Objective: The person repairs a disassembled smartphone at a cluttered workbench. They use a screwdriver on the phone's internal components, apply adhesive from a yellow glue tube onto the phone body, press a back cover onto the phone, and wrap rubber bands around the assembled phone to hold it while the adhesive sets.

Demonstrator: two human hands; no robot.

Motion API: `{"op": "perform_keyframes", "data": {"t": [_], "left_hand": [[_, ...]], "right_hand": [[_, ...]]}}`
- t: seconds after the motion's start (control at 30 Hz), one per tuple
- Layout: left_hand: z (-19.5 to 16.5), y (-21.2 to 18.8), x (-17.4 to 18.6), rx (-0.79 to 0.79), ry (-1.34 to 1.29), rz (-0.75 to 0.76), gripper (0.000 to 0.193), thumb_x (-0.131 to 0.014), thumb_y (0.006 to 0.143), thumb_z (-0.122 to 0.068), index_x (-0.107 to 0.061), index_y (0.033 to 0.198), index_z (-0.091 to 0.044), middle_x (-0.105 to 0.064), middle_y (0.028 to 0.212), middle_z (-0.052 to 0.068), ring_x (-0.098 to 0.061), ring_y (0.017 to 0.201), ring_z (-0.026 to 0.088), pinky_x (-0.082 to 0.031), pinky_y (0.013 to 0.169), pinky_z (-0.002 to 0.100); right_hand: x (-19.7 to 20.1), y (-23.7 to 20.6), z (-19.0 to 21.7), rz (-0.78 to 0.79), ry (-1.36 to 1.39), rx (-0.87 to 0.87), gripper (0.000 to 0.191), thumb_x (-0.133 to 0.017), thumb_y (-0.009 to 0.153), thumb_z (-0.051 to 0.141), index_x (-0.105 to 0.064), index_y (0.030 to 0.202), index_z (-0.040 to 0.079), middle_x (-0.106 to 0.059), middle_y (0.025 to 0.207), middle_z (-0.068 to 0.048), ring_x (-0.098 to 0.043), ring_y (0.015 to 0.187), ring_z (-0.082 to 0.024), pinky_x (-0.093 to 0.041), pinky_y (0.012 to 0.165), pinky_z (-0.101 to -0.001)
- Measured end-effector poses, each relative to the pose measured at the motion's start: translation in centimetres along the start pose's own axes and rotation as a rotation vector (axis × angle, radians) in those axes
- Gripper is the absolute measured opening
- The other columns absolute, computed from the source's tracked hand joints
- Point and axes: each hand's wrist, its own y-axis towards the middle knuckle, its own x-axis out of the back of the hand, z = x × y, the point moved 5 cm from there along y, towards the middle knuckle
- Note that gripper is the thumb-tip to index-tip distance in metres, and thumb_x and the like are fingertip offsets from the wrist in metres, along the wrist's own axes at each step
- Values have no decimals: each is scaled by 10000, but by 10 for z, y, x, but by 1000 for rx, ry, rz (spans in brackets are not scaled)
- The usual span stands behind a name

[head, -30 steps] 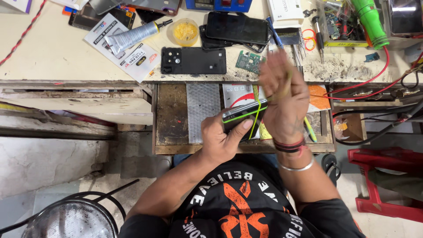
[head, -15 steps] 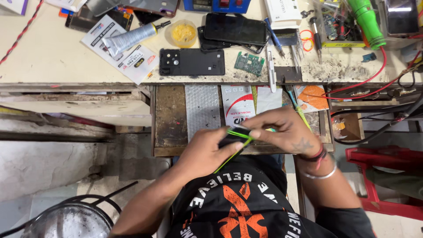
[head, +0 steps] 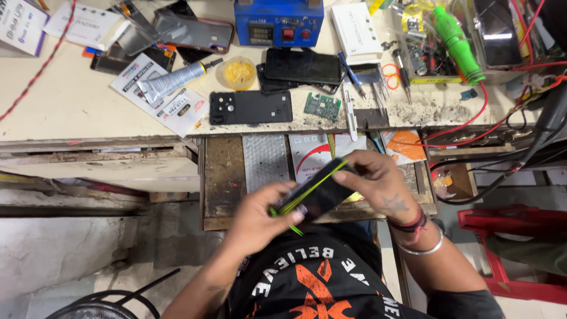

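Note:
Both my hands hold a dark phone [head: 316,195] wrapped in yellow-green rubber bands, above an open wooden drawer [head: 223,177]. My left hand [head: 260,215] grips its lower left end, thumb on the bands. My right hand [head: 378,183] grips the upper right end, fingers curled over the edge. On the bench lie a black phone back cover [head: 251,107], a small green circuit board [head: 322,107] and tweezers [head: 349,115].
The bench top [head: 65,112] carries a grey glue tube [head: 174,80], a yellow paste pot [head: 239,72], dark phones [head: 301,66], a blue power unit [head: 279,20], a green torch [head: 458,41] and red wires [head: 472,121]. A red stool [head: 502,236] stands at the right.
My right hand came down from stretching a band upward and now holds the phone's right end. The phone has tilted diagonally between both hands.

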Motion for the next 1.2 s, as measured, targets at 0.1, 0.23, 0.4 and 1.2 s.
{"op": "perform_keyframes", "data": {"t": [0.1, 0.23, 0.4, 1.2], "left_hand": [[20, 3, -32, 67, -98, 141, 316, -800, 917, -113, -654, 1174, -2, -702, 1018, 7, -638, 947, 75, -546, 846, 269], [36, 5, -33, 48, -163, 52, 400, -770, 913, -124, -608, 1263, -19, -703, 1092, -12, -630, 1002, 69, -541, 896, 268], [34, -2, -9, 66, -221, 15, 446, -767, 907, -140, -602, 1300, -7, -713, 1137, 17, -644, 1018, 98, -539, 911, 287], [28, 16, -23, -115, -675, -13, 388, -693, 926, -8, -592, 1301, -14, -676, 1344, -33, -683, 1037, 146, -576, 940, 354]], "right_hand": [[-19, 12, 6, 138, -394, 120, 212, -807, 878, 163, -779, 1025, 14, -778, 886, -51, -721, 816, -111, -574, 751, -282], [6, 56, 10, 194, -296, 131, 288, -723, 959, 204, -742, 1182, 24, -785, 1027, -61, -689, 890, -112, -552, 806, -288], [128, 120, 29, -492, -1106, 177, 184, -789, 936, 240, -788, 1098, 154, -713, 967, -121, -689, 867, -291, -537, 753, -409], [15, 42, 16, 291, 78, -36, 98, -635, 938, 76, -636, 1032, 48, -667, 906, -4, -667, 852, -105, -570, 758, -265]]}}
